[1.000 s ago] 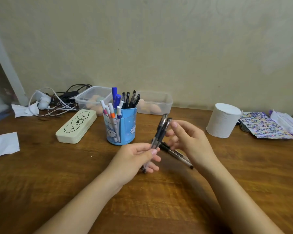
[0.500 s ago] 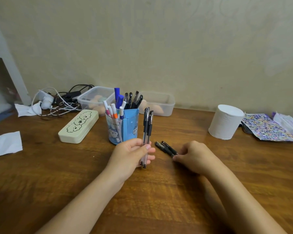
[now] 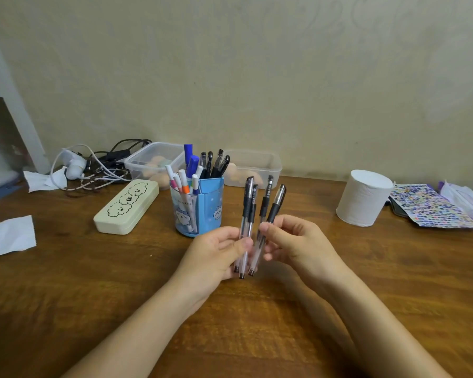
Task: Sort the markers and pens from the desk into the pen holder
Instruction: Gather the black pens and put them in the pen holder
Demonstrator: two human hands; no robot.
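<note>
A blue pen holder [image 3: 212,207] stands at the desk's middle, with white markers in its front compartment and blue markers and black pens behind. Just right of it and nearer me, my left hand [image 3: 216,257] grips two clear black-capped pens [image 3: 247,211] upright. My right hand [image 3: 298,241] holds two more black pens [image 3: 269,205] upright, pressed against the left pair. All the pen tips point down, just above the wooden desk [image 3: 257,336].
A cream pencil case [image 3: 126,210] lies left of the holder. Two clear plastic boxes [image 3: 253,167] and tangled cables [image 3: 93,167] sit at the back. A white paper roll [image 3: 363,197], a sticker sheet [image 3: 432,207] and white paper scraps [image 3: 8,237] are also on the desk.
My right hand reached down to two pens lying on the desk, picked them up and brought them upright beside the pair in my left hand.
</note>
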